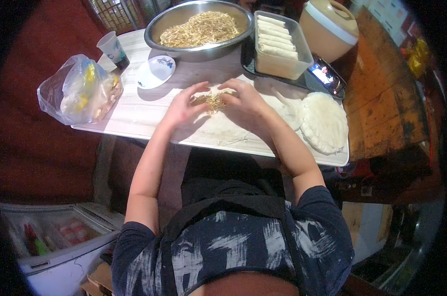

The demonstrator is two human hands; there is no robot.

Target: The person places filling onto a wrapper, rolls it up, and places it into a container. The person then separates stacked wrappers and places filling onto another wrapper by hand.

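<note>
A small heap of sprout-like filling (pixel 214 102) lies on a thin pale wrapper (pixel 218 129) on the table. My left hand (pixel 188 102) curves around the heap's left side, fingers apart. On its right side my right hand (pixel 244 97) is curved too, with fingers apart and their tips at the filling. A steel bowl (pixel 152 37) behind them is heaped with the same filling (pixel 201 29). White rolls (pixel 275 38) lie in a row in a plastic container (pixel 282 68). At the right is a stack of round pale wrappers (pixel 324 123).
A white dish (pixel 155 72), a patterned cup (pixel 113 51) and a filled plastic bag (pixel 80 91) are at the left. A lit phone (pixel 327 76) leans by the container, on a dark tray (pixel 307 85). A tan cooler (pixel 328 29) stands behind. The table's edge (pixel 208 147) is near my body.
</note>
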